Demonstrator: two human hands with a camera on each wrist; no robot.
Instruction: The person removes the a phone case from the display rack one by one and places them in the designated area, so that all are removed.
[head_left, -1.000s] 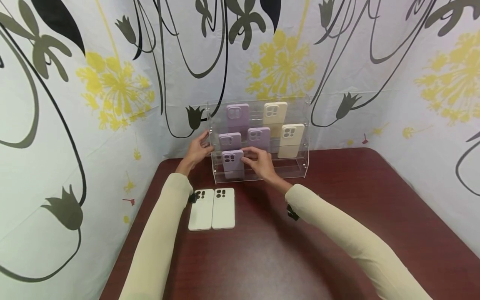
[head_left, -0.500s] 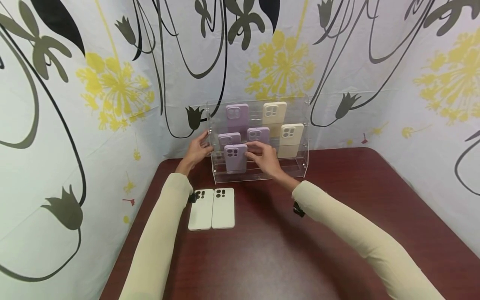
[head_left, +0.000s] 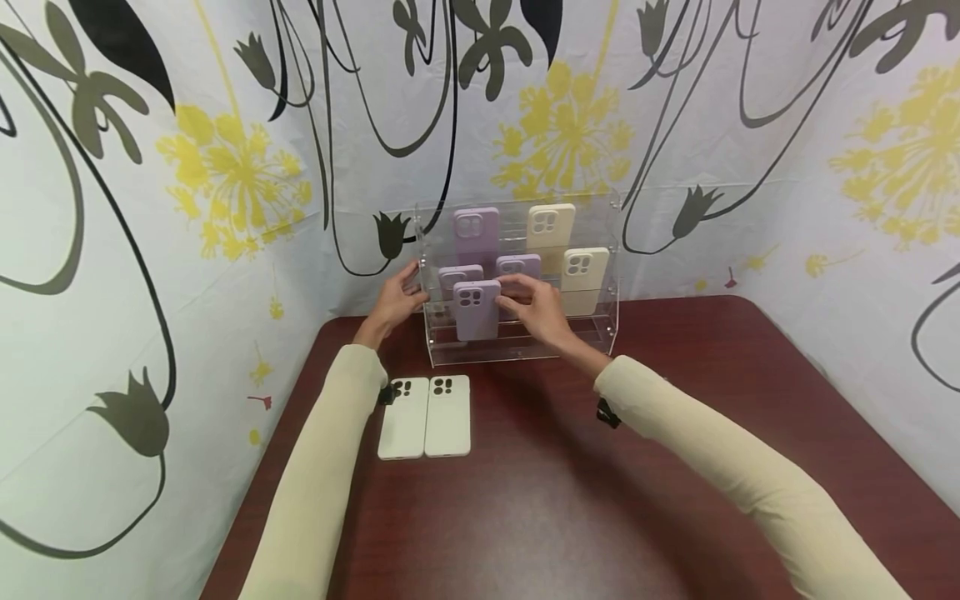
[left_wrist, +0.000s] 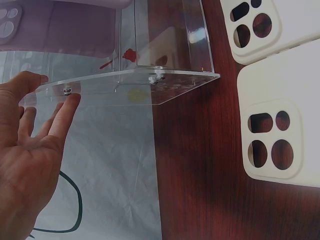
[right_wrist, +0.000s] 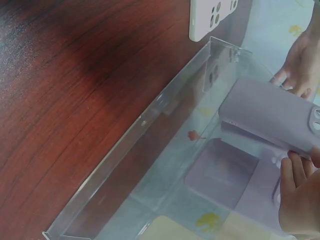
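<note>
My right hand [head_left: 536, 308] pinches a lilac phone case [head_left: 477, 312] by its right edge, upright in front of the lowest tier of a clear acrylic display stand [head_left: 517, 357]. In the right wrist view the held case [right_wrist: 267, 110] is tilted, its lower end over the front tray. My left hand [head_left: 395, 300] holds the stand's left side panel [left_wrist: 125, 82], thumb over its edge and fingers along its outer face. Behind the held case, another lilac case [head_left: 450, 273] is partly hidden. A further lilac case [head_left: 517, 265] stands in the tier behind my right fingers.
Higher up stand a lilac case [head_left: 476, 233] and a cream case [head_left: 551, 227]; another cream case [head_left: 585, 271] stands at the right. Two off-white cases [head_left: 403, 421] lie side by side on the dark red table [head_left: 562, 517]. Patterned fabric [head_left: 360, 92] hangs behind.
My right hand has raised the lilac case out of the front tier, up and slightly right. My left hand has stayed on the stand's side.
</note>
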